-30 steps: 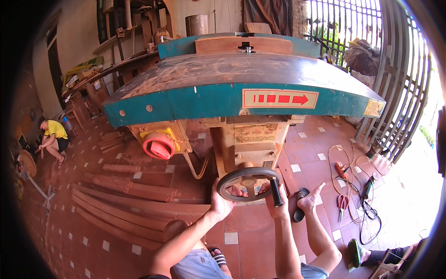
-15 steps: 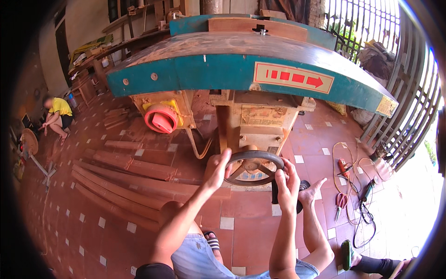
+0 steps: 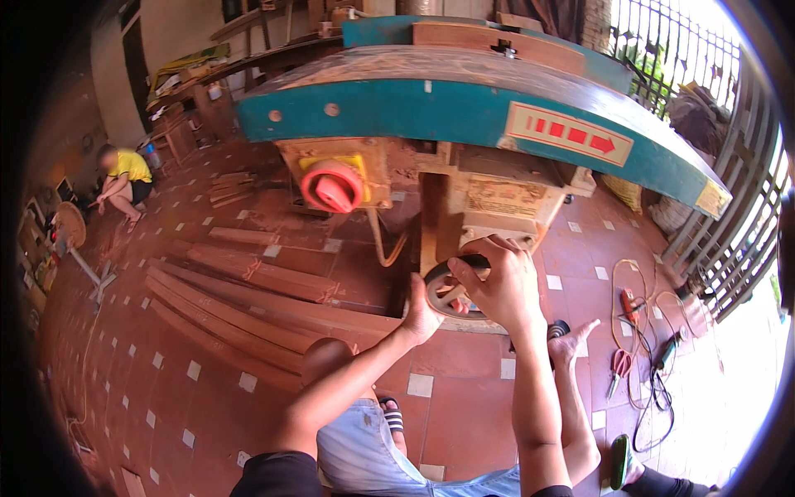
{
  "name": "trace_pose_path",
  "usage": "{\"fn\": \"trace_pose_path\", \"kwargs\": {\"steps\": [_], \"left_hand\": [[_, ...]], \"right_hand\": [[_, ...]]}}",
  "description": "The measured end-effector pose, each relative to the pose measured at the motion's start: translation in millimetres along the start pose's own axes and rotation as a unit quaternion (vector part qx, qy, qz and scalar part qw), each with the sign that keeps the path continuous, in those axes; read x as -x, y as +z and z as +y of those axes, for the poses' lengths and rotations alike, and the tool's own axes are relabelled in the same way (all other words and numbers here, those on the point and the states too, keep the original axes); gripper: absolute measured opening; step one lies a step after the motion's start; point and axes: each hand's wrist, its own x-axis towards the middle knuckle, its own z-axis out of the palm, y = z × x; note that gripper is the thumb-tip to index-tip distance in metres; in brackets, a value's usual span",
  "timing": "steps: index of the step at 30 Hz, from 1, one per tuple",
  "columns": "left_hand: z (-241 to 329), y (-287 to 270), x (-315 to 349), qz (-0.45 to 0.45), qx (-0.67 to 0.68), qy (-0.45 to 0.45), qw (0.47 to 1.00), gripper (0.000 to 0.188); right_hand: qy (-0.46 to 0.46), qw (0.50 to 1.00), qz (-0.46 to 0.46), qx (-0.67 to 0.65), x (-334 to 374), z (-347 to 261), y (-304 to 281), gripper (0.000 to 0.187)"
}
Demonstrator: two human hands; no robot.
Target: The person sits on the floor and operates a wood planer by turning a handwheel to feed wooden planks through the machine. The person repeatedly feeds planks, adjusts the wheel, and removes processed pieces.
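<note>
In front of me is a woodworking machine with a teal-edged table (image 3: 389,108). Below the table, a dark round handwheel (image 3: 434,291) with spokes sticks out toward me. My left hand (image 3: 423,316) grips the wheel's left rim from below, its thumb pointing up. Over the upper right of the rim lies my right hand (image 3: 507,277), fingers curled round it and covering that side of the wheel. A red rotary switch (image 3: 333,189) on a yellow plate sits left of the wheel.
Several long wooden boards (image 3: 240,319) lie on the tiled floor at left. To the right are red-handled scissors (image 3: 620,364), an orange power tool (image 3: 631,306) and tangled cords. A person in a yellow shirt (image 3: 131,168) squats far left; another person's green shoe (image 3: 621,461) shows at lower right.
My right hand has moved from the wheel's right side up over its top right. My left hand has slid down the left rim. The whole view has shifted, moving the machine rightward.
</note>
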Motion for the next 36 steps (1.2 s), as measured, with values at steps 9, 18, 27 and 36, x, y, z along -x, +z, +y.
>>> {"fn": "trace_pose_path", "kwargs": {"steps": [9,18,27,36], "left_hand": [[91,46,-10,0.020,-0.417,-0.008,0.909,0.042],[18,23,-7,0.153,0.040,0.019,0.987,0.043],[63,17,-5,0.080,-0.220,0.018,0.972,0.053],[86,14,-14,0.105,-0.263,0.102,0.954,0.053]], "right_hand": [[-0.045,0.990,0.107,0.086,9,-5,22,0.030],[-0.084,0.944,-0.189,0.257,-26,-31,40,0.059],[-0.009,0.989,-0.004,0.146,-13,-3,29,0.049],[0.184,0.410,0.290,-0.845,100,111,134,0.039]]}}
